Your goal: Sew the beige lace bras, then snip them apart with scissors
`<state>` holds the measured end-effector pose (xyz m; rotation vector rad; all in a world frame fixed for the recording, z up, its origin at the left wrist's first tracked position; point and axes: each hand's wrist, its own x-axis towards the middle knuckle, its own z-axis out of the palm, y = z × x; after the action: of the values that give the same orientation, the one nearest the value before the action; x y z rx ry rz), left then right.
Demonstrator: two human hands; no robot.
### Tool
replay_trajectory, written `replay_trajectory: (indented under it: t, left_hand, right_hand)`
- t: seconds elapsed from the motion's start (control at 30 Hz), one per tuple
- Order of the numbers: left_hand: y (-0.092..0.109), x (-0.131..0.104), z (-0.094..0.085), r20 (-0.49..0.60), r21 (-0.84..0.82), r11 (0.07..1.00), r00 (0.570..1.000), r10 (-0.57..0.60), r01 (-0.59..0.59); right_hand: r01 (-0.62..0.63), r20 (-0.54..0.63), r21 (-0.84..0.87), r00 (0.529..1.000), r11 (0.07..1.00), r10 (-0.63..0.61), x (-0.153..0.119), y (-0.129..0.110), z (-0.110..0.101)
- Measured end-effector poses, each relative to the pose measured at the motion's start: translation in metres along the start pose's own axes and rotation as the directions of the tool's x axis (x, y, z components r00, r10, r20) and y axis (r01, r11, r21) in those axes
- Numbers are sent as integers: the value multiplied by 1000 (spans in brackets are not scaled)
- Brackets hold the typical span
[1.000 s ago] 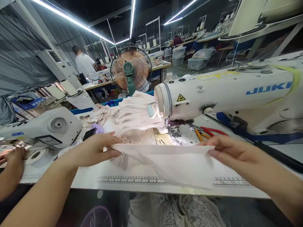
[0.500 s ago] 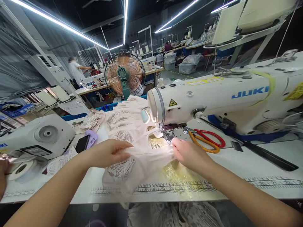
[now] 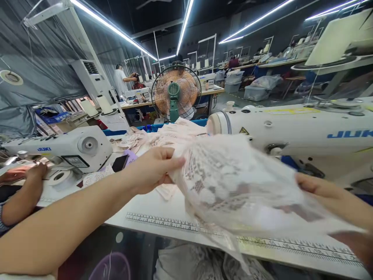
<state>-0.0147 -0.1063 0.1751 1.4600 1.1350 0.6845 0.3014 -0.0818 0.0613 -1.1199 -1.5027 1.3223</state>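
Note:
A pale lace garment piece [image 3: 230, 186] is stretched in the air between my two hands, above the front of the sewing table. My left hand [image 3: 155, 169] pinches its left edge between thumb and fingers. At the far right my right hand [image 3: 323, 192] grips the other end, its fingers partly behind the sheer fabric. The piece is smeared by motion and covers the needle area of the white sewing machine [image 3: 305, 124]. Behind my left hand lies a pile of similar lace pieces [image 3: 171, 134].
A printed ruler strip [image 3: 163, 221] runs along the table's front edge. To the left stand a second sewing machine [image 3: 87, 146], a tape roll [image 3: 61, 179] and a dark phone-like object [image 3: 120, 163]. A co-worker's hand [image 3: 37, 171] works there. A large fan [image 3: 174, 91] stands behind the table.
The lace piece has come off the machine bed, lifted and spread toward me. My right hand has moved right, away from the needle area. The view has swung, shifting the scene rightward.

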Motion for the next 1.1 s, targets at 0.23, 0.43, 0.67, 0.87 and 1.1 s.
replay_trajectory:
  t: [0.23,0.43,0.67,0.87,1.1]
  left_hand:
    - [-56,-9,-55,90,936,351,948,-306,24]
    - [-44,29,-66,-64,997,-65,940,-334,45]
    - [-30,64,-21,219,967,182,946,-241,-178]
    - [-59,81,27,370,921,114,928,50,-373]
    - [-100,136,43,407,889,150,896,176,-433]
  right_hand:
    - [90,171,-618,985,781,21,40,44,60]
    - [56,-12,-792,994,608,-107,53,30,98]
    - [46,-67,-459,994,887,-87,42,21,62]
    - [34,-77,-581,992,813,-97,45,46,52]
    - [11,-63,-953,970,303,-233,51,48,86]
